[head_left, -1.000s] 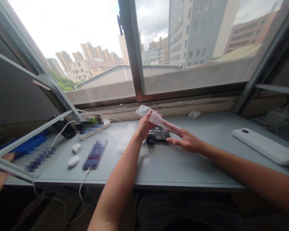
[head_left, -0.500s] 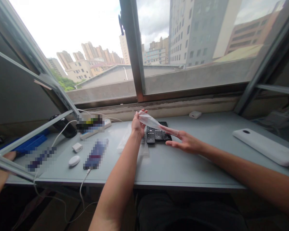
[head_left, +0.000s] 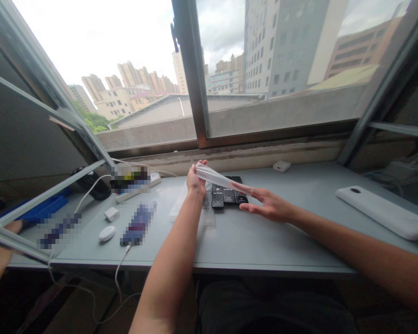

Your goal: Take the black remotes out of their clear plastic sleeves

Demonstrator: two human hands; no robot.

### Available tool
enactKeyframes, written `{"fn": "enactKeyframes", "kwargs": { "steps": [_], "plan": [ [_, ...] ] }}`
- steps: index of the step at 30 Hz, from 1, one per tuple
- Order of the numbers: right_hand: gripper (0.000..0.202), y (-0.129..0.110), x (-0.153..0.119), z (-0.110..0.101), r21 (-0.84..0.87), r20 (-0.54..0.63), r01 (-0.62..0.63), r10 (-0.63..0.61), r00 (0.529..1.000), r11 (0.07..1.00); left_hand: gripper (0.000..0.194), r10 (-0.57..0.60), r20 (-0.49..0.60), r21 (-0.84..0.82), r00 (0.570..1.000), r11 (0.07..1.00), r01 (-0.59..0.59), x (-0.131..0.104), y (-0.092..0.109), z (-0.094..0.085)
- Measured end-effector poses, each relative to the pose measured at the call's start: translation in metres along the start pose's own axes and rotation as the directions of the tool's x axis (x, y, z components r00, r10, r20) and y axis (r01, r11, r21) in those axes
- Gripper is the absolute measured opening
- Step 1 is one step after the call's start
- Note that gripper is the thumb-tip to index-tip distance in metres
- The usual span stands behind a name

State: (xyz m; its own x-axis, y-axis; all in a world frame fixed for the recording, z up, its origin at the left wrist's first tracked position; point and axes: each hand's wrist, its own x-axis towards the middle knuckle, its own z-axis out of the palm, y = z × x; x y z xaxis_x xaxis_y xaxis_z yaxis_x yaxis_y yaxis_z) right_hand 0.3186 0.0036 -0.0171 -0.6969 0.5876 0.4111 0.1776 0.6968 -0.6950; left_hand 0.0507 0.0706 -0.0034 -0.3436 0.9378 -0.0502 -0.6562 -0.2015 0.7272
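Observation:
My left hand [head_left: 197, 184] is closed on one end of a thin, translucent plastic bag [head_left: 214, 176], pulled into a narrow strip above the table. The fingers of my right hand [head_left: 270, 206] are stretched out inside the bag's other end, with the thumb apart below and outside it. Under the bag, several black remote controls [head_left: 218, 198] lie side by side, partly covered by the bag and my hands. Flat clear plastic bags [head_left: 179, 204] rest on the table beside them, partly behind my left forearm.
Left on the grey table [head_left: 264, 246] are a phone [head_left: 139, 225] on a cable, a white adapter [head_left: 111, 213], an oval white case [head_left: 107, 233] and a power strip [head_left: 155, 179]. A long white device [head_left: 383, 213] lies right. Another person's arm [head_left: 0, 260] shows far left.
My left hand has shifted slightly left with its end of the bag, which is now stretched straighter. My right hand has barely moved, with its fingers still inside the bag.

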Motion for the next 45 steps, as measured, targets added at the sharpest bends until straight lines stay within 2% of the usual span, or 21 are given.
{"fn": "enactKeyframes", "kwargs": {
  "steps": [8,13,15,18,21,23,25,30,35,38,42,45],
  "plan": [
    [0.074,0.001,-0.001,0.0,0.034,0.012,-0.021,0.021,1.0,0.999,0.039,0.015,-0.182,-0.039,0.983,0.999,-0.023,0.001,0.007,-0.001],
    [0.072,-0.002,0.0,0.001,0.132,0.013,-0.072,0.071,0.997,0.989,0.036,-0.007,-0.209,0.004,0.978,1.0,0.008,0.0,0.007,-0.003],
    [0.072,-0.002,0.001,0.002,0.247,0.002,-0.096,0.098,0.995,0.964,0.036,-0.009,-0.143,0.023,0.99,1.0,0.013,-0.003,0.008,-0.001],
    [0.07,0.001,0.002,0.003,0.395,-0.046,-0.118,0.148,0.988,0.911,0.042,0.009,0.072,0.058,0.997,0.998,-0.013,-0.012,0.008,0.004],
    [0.067,0.007,0.003,0.003,0.502,-0.099,-0.113,0.187,0.977,0.858,0.044,-0.076,0.288,0.11,0.954,0.993,0.046,-0.023,0.006,0.011],
    [0.065,0.009,0.004,0.004,0.571,-0.11,-0.096,0.192,0.975,0.815,0.043,-0.15,0.362,0.161,0.92,0.982,0.097,-0.029,0.004,0.013],
    [0.064,0.009,0.005,0.005,0.617,-0.109,-0.089,0.196,0.974,0.782,0.042,-0.168,0.382,0.193,0.909,0.976,0.1,-0.032,0.001,0.014],
    [0.063,0.004,0.007,0.006,0.659,-0.105,-0.103,0.227,0.968,0.745,0.041,-0.14,0.363,0.168,0.921,0.982,0.083,-0.025,-0.004,0.01],
    [0.055,0.006,0.007,0.006,0.668,-0.122,-0.091,0.23,0.966,0.739,0.033,-0.115,0.234,0.112,0.965,0.99,0.091,-0.017,-0.002,0.008],
    [0.052,0.008,0.006,0.006,0.625,-0.129,-0.081,0.206,0.97,0.776,0.029,-0.098,0.178,0.081,0.979,0.993,0.084,-0.017,0.001,0.009],
    [0.056,0.008,0.005,0.007,0.559,-0.146,-0.086,0.199,0.969,0.825,0.033,-0.089,0.157,0.049,0.984,0.995,0.082,-0.018,0.002,0.01],
    [0.052,0.005,0.004,0.01,0.432,-0.21,-0.085,0.192,0.959,0.898,0.033,-0.086,0.108,0.015,0.99,0.996,0.085,-0.017,0.002,0.011]
  ]
}}
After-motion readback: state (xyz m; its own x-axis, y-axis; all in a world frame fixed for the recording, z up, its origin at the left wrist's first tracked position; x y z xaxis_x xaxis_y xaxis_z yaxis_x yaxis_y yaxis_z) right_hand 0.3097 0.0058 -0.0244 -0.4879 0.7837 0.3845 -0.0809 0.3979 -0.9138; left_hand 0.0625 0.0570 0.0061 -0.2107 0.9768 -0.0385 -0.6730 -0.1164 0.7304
